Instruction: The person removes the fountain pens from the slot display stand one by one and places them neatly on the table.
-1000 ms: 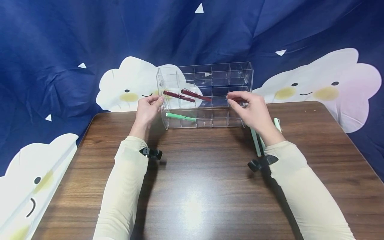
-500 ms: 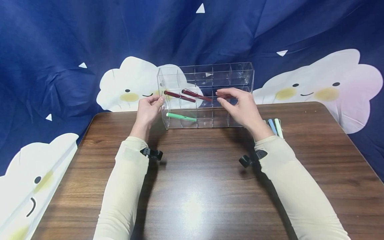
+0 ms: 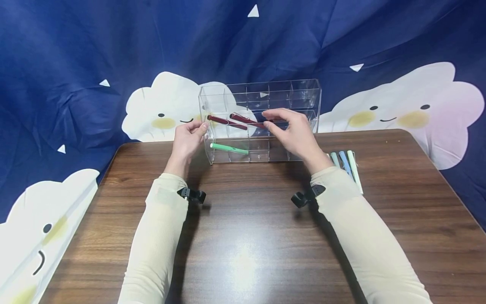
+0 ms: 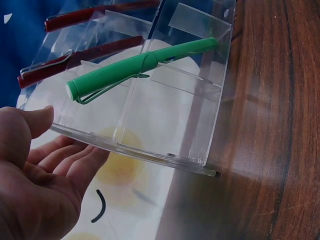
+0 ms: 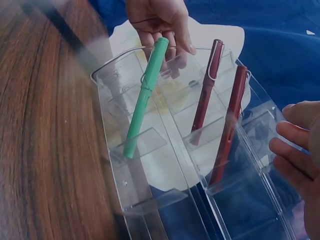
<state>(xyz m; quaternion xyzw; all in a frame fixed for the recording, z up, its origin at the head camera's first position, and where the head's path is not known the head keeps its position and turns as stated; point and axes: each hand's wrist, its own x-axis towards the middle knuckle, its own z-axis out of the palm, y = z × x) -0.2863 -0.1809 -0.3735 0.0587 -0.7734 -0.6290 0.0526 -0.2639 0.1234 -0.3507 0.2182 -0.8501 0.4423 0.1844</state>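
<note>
A clear acrylic organizer (image 3: pixel 258 136) with rows of compartments stands at the table's back. My left hand (image 3: pixel 187 139) holds its left side, thumb in front and fingers behind the panel. Two dark red pens, the left one (image 3: pixel 227 122) and the right one (image 3: pixel 246 120), lean in the middle row. In the bottom row rests a green pen (image 4: pixel 112 75), its clip showing in the left wrist view. My right hand (image 3: pixel 294 131) hovers before the middle row by the right red pen, fingers loosely bent and nothing between them in the right wrist view (image 5: pixel 297 145).
On the wooden table (image 3: pixel 235 236), right of the organizer, lie a pale green pen (image 3: pixel 355 171), a blue pen (image 3: pixel 344 161) and a teal pen (image 3: pixel 335 158), partly behind my right forearm. A blue curtain (image 3: pixel 171 38) with white clouds hangs behind.
My right hand has moved left along the front of the organizer to the right red pen, uncovering more of the pens on the table. The left hand and organizer stay put.
</note>
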